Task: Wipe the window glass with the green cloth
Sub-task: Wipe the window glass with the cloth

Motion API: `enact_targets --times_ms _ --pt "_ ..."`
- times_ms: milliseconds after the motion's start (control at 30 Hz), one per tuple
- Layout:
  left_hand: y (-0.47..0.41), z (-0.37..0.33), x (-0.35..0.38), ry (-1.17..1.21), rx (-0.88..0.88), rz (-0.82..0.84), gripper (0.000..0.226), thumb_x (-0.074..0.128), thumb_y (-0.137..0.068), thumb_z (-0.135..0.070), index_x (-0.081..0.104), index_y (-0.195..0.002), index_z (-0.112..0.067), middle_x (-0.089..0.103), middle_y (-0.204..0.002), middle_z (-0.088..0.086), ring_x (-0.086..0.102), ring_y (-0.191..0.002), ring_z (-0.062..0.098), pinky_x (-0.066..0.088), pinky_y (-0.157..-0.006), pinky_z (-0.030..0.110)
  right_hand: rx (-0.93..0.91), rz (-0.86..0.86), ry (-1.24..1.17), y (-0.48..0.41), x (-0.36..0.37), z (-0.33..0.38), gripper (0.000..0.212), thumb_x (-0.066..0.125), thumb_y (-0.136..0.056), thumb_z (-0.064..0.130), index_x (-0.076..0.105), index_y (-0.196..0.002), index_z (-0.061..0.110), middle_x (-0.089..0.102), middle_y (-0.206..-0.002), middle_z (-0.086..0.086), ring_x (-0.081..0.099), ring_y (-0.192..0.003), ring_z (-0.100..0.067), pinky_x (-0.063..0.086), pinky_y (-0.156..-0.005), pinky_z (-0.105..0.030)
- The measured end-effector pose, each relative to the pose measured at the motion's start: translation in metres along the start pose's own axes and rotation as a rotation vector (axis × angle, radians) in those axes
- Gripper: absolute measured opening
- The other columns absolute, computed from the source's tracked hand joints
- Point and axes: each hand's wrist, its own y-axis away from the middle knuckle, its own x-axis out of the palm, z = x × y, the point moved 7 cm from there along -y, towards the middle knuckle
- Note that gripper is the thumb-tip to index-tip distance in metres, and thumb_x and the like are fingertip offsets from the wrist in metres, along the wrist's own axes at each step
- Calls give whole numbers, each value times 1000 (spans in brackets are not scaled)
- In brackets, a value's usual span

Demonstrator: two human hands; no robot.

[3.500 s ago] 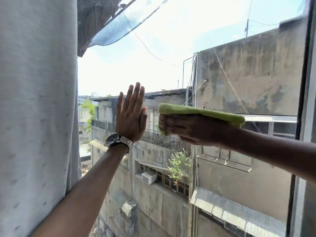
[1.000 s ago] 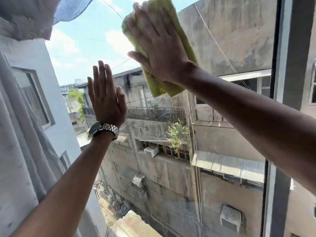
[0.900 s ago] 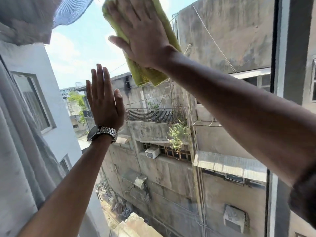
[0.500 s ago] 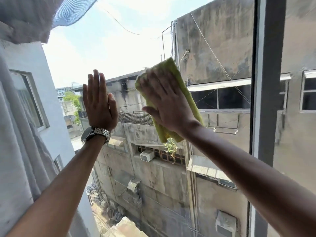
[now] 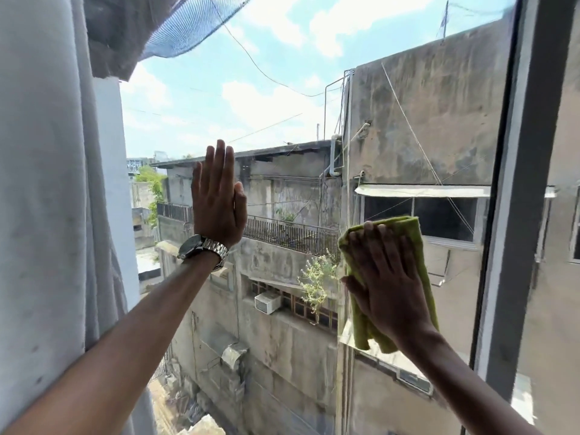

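Observation:
The window glass [image 5: 282, 89] fills the view, with grey buildings and sky behind it. My right hand [image 5: 386, 284] lies flat on the folded green cloth [image 5: 420, 246] and presses it against the pane at the lower right, near the frame. The cloth sticks out above and below my palm. My left hand [image 5: 218, 199], with a metal watch on the wrist, rests flat on the glass left of centre, fingers straight and together, holding nothing.
A pale grey curtain [image 5: 47, 199] hangs along the left side. A dark vertical window frame [image 5: 521, 183] bounds the pane on the right, with another pane beyond it.
My right hand has slid the green cloth from the top of the pane down and to the right. My left hand has stayed flat on the glass.

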Motion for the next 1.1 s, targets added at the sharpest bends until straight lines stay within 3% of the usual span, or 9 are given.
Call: enact_targets --times_ms 300,467,633,800,933,1100 --pt "1 0 3 -14 -20 1 57 25 -103 -25 25 -157 -5 26 -167 16 20 -158 27 17 -130 49 22 -165 2 -147 -50 -12 75 24 -104 65 13 -162 18 15 -170 -14 14 -157 -33 16 -128 -55" --pt "-1 -2 0 -5 -42 6 58 26 -101 -25 31 -155 -4 29 -165 16 24 -156 27 21 -128 53 66 -244 -50 -237 -74 -7 76 18 -103 66 15 -162 18 15 -170 -16 12 -157 -35 8 -128 -54" --pt "-1 -4 -5 23 -45 33 59 26 -100 -24 31 -154 -1 29 -165 18 24 -156 29 20 -129 51 29 -251 -71 -284 -87 7 73 14 -103 63 14 -162 19 13 -170 -16 11 -157 -35 8 -129 -56" --pt "0 -2 -6 53 -39 21 57 26 -100 -20 31 -154 -1 30 -164 18 25 -156 30 23 -127 55 -239 -163 -25 -265 -80 29 67 16 -106 57 14 -161 19 16 -169 -16 12 -157 -36 10 -129 -57" --pt "0 -2 -6 64 -31 41 58 25 -101 -22 31 -155 -2 30 -165 17 23 -156 29 22 -128 53 -512 -74 69 -189 -47 63 64 22 -107 52 12 -162 22 20 -169 -12 15 -157 -35 15 -128 -58" --pt "-2 -4 -10 45 -61 70 58 24 -100 -22 34 -153 -1 32 -164 19 27 -155 30 22 -128 52 -720 -15 80 -65 -8 82 66 36 -104 48 12 -161 24 17 -168 -5 10 -156 -26 -4 -129 -49"
